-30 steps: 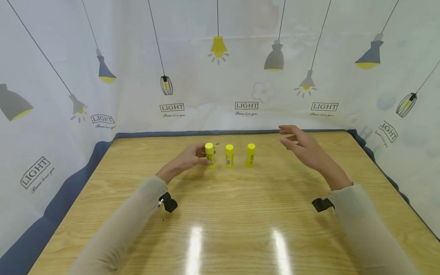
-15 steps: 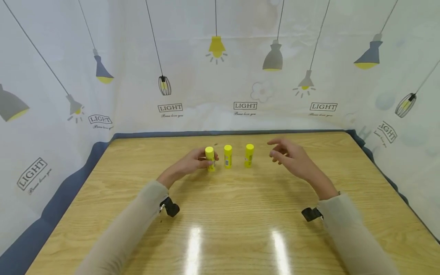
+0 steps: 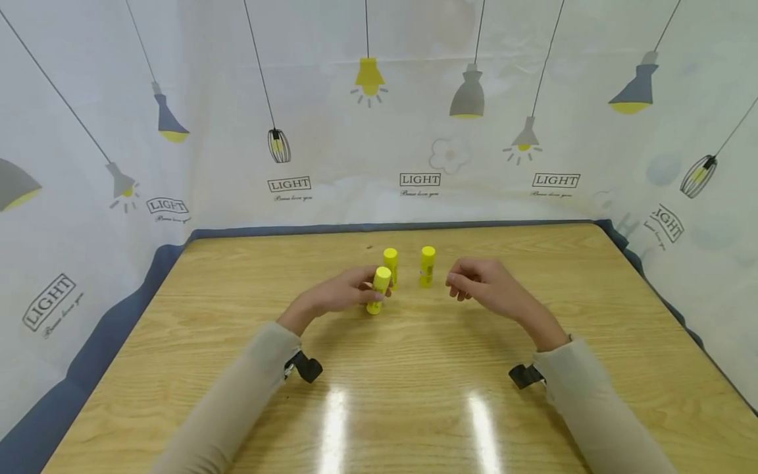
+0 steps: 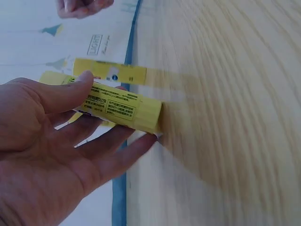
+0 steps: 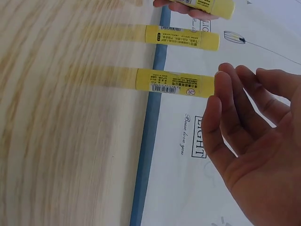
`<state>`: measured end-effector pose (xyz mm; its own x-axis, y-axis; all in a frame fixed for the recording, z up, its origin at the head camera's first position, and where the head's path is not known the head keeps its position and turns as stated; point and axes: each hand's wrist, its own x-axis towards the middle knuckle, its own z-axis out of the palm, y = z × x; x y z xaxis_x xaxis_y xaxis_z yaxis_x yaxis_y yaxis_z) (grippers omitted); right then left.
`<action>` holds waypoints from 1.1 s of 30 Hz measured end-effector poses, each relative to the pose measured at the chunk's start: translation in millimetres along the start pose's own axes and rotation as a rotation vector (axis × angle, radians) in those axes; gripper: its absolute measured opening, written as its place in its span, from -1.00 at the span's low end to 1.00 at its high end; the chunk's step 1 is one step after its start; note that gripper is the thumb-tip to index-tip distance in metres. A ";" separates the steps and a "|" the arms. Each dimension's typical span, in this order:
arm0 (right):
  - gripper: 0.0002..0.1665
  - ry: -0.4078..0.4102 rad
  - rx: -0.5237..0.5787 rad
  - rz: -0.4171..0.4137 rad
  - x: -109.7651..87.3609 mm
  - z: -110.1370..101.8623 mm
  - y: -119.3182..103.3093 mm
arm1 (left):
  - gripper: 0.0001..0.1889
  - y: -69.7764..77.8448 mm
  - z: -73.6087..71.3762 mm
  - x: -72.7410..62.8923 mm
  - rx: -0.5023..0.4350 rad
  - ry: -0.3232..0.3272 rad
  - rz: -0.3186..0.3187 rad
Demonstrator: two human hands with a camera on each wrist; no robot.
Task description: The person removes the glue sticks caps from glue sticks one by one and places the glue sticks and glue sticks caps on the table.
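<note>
My left hand [image 3: 337,291] pinches a yellow glue stick [image 3: 381,278] between thumb and fingers, its cap leaning to the right. Printed text on this stick faces the left wrist view, low over the wooden table [image 3: 414,355]. Just behind it stands a second, upright glue stick [image 3: 390,257], partly covered by the held one in the head view. A third glue stick [image 3: 427,266] stands upright farther right. Beside that one is my right hand [image 3: 488,286], fingers loosely bent with nothing between them. In the right wrist view, its fingertips [image 5: 214,106] appear close to the third stick's cap [image 5: 206,86].
A white cloth [image 3: 355,151] printed with hanging lamps surrounds the table's back and sides. Its blue border [image 3: 284,231] runs along the far edge. Black straps [image 3: 308,367] hang at both wrists.
The left hand has brought its glue stick toward me and to the right, tilting it. The right hand has come down and left, close to the third stick, its fingers bending more.
</note>
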<state>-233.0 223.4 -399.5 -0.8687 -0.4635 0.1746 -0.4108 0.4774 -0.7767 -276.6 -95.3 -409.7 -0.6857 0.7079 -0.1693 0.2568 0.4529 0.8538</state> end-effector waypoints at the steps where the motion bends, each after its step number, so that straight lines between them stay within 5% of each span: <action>1: -0.75 -0.006 0.007 0.004 -0.5 0.5 -0.7 | -0.66 2.4 2.7 1.6 0.025 -0.006 0.010; 7: -0.75 -0.044 0.013 0.012 -4.6 2.5 -4.6 | -0.77 12.3 19.4 9.1 0.132 -0.028 0.042; 15: -0.74 -0.058 -0.030 0.004 -4.5 9.7 -8.1 | -0.90 22.9 36.8 15.9 0.163 -0.047 0.083; 24: -0.55 -0.100 -0.201 0.124 -4.0 23.8 -14.3 | -0.87 33.5 51.4 22.8 0.282 -0.023 0.074; 33: -0.51 -0.130 -0.238 0.150 -5.6 31.1 -20.1 | -0.73 32.4 59.6 23.8 0.200 -0.039 0.053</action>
<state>-211.3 193.1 -403.6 -0.8883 -0.4588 -0.0219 -0.3472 0.7021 -0.6217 -244.1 -31.5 -415.4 -0.6418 0.7523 -0.1491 0.4248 0.5106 0.7476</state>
